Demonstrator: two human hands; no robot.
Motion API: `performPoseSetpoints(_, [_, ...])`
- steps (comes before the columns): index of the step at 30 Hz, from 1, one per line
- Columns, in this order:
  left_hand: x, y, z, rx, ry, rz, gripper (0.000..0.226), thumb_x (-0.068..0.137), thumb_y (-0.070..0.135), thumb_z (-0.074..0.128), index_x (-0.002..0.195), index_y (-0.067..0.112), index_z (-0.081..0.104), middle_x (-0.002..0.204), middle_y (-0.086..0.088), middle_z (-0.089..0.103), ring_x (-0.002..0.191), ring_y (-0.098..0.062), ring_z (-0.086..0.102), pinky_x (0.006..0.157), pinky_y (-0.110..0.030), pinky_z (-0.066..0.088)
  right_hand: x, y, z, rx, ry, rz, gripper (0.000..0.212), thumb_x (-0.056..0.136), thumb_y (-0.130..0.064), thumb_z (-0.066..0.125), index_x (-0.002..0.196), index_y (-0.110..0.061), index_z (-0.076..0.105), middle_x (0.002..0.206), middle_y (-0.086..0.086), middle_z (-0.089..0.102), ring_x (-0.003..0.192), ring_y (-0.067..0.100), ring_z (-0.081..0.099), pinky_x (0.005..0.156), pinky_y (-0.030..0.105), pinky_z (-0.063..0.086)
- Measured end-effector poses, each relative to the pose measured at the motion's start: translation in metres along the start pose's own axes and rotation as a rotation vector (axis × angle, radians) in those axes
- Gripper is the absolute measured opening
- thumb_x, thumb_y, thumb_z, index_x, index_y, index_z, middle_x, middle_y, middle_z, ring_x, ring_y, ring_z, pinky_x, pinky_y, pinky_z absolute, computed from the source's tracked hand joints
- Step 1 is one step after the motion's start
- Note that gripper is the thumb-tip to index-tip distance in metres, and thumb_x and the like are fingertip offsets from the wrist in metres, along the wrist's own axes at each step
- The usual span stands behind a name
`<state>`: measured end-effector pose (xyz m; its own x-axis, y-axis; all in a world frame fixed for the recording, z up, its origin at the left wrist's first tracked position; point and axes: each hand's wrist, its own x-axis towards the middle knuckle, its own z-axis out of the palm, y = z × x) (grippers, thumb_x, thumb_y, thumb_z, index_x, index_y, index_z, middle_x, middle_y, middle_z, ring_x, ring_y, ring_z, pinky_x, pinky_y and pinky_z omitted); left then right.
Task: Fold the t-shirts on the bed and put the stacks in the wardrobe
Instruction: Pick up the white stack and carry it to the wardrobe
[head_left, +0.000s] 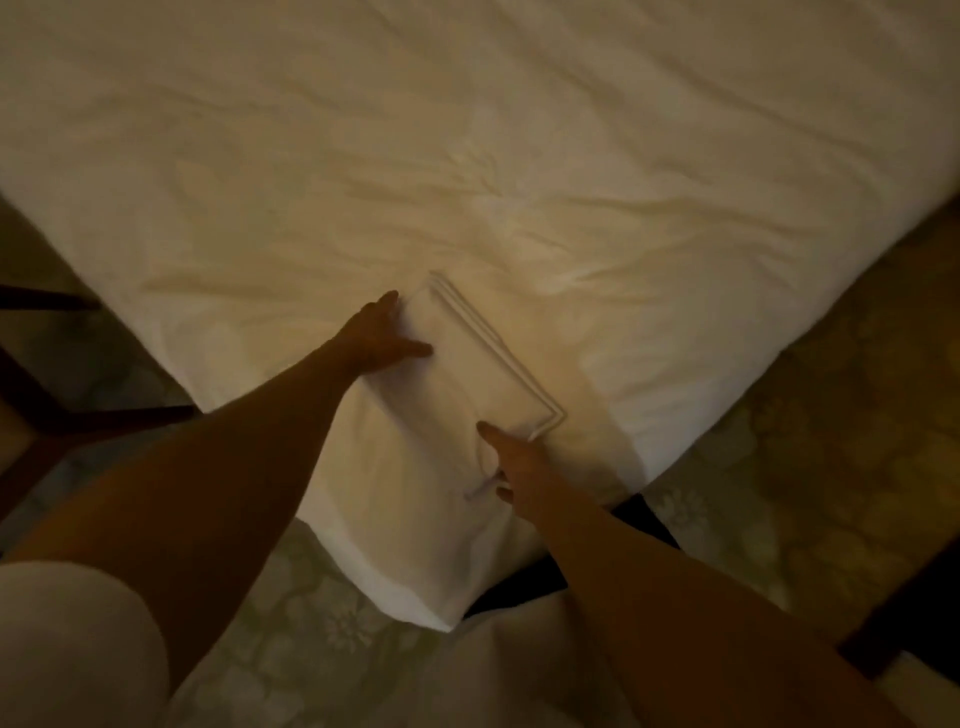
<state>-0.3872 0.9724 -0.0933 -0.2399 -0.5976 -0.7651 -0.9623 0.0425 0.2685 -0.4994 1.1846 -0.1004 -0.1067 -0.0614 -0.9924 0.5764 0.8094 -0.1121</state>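
Near corner of bed: stack (480, 364) of white folded t-shirts lies here, several layered edges showing along its far and right sides.
Stack condition: I read it as neat and squared, resting flat on the bed (519, 156), close to where the corner drops off.
Left hand (379, 338): I have it at the stack's left side, fingers straight, thumb resting on top; it touches the cloth without curling round it.
Right hand (511, 457): it sits at the stack's near right edge, one finger laid out on top; the other fingers look tucked at or under the edge, but I cannot tell whether they pinch it.
Loose bit: a small white strip (480, 491) pokes out just beside my right hand, maybe a hem or a tag; too blurred to say.
Bed beyond: only wrinkled white cover shows, with no unfolded shirts in view.
Floor: patterned floor (779, 467) on both sides of the corner, dark furniture (62, 405) at the left.
Progress: folding looks done for this stack, I judge.
Left to do: lift it and carry it to the wardrobe, which is not in view.
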Motion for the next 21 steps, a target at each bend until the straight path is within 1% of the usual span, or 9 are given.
performPoseSetpoints(5, [0.016,-0.007,0.004,0.090,-0.076,0.074,0.102,0.078,0.052,0.077,0.154,0.011,0.023,0.154,-0.014,0.036,0.138,-0.033,0.039,0.109,-0.039,0.033,0.006,0.006,0.004,0.152,0.022,0.077,0.095,0.070,-0.047,0.085,0.147,-0.017,0.038,0.130,0.009,0.054,0.112,0.028,0.055,0.087,0.038,0.051])
performPoseSetpoints(8, [0.025,-0.016,0.002,0.064,-0.097,0.038,0.108,0.069,0.062,0.080,0.151,0.012,0.031,0.151,-0.013,0.041,0.134,-0.034,0.043,0.109,-0.042,0.036,0.011,0.005,0.003,0.238,0.007,0.075,0.078,0.068,-0.039,0.088,0.133,-0.017,0.050,0.120,0.009,0.059,0.109,0.028,0.057,0.093,0.042,0.053])
performPoseSetpoints(11, [0.027,-0.016,0.001,0.069,-0.123,-0.026,0.124,0.045,0.081,0.074,0.144,0.012,0.045,0.147,-0.014,0.048,0.130,-0.034,0.048,0.109,-0.044,0.038,0.012,0.006,0.001,0.274,-0.001,0.040,0.061,0.071,-0.035,0.086,0.120,-0.017,0.055,0.112,0.007,0.061,0.104,0.026,0.058,0.092,0.040,0.053])
performPoseSetpoints(13, [0.023,-0.013,0.006,0.099,-0.134,-0.041,0.124,0.049,0.084,0.072,0.146,0.014,0.043,0.149,-0.013,0.046,0.133,-0.034,0.046,0.112,-0.046,0.036,0.010,0.009,-0.001,0.293,0.026,-0.010,0.081,0.057,-0.043,0.092,0.124,-0.014,0.058,0.114,0.006,0.063,0.103,0.025,0.061,0.091,0.041,0.055])
performPoseSetpoints(15, [0.020,-0.014,0.014,0.030,-0.132,-0.004,0.121,0.052,0.083,0.073,0.147,0.015,0.042,0.151,-0.012,0.045,0.134,-0.032,0.045,0.111,-0.045,0.037,0.011,0.012,-0.007,0.313,0.044,-0.063,0.107,0.034,-0.052,0.094,0.128,-0.016,0.059,0.116,0.004,0.066,0.103,0.026,0.064,0.089,0.042,0.056])
performPoseSetpoints(16, [0.018,-0.015,0.017,-0.033,-0.128,-0.002,0.120,0.051,0.083,0.075,0.146,0.015,0.045,0.149,-0.012,0.047,0.132,-0.032,0.047,0.109,-0.043,0.039,0.010,0.011,-0.011,0.315,0.045,-0.100,0.104,0.032,-0.052,0.092,0.125,-0.017,0.061,0.115,0.003,0.067,0.102,0.025,0.064,0.088,0.042,0.056])
performPoseSetpoints(18, [0.012,-0.013,0.019,-0.155,-0.124,0.008,0.107,0.056,0.075,0.079,0.140,0.014,0.053,0.141,-0.011,0.054,0.124,-0.031,0.053,0.101,-0.040,0.044,0.002,0.002,-0.023,0.311,0.034,-0.178,0.095,0.037,-0.050,0.089,0.123,-0.017,0.063,0.115,0.003,0.068,0.103,0.025,0.064,0.089,0.043,0.056])
performPoseSetpoints(20, [0.003,-0.004,0.018,-0.288,-0.164,0.043,0.085,0.064,0.061,0.083,0.131,0.014,0.060,0.129,-0.009,0.062,0.112,-0.027,0.058,0.095,-0.039,0.046,-0.009,-0.012,-0.039,0.268,0.053,-0.268,0.097,0.041,-0.053,0.088,0.128,-0.018,0.061,0.120,0.004,0.067,0.106,0.025,0.064,0.093,0.044,0.055])
performPoseSetpoints(21, [-0.002,0.002,0.017,-0.356,-0.188,0.057,0.082,0.062,0.058,0.085,0.127,0.014,0.062,0.123,-0.007,0.065,0.109,-0.026,0.061,0.096,-0.040,0.048,-0.012,-0.019,-0.049,0.215,0.066,-0.314,0.098,0.045,-0.055,0.087,0.131,-0.018,0.059,0.123,0.003,0.066,0.107,0.025,0.063,0.095,0.043,0.054])
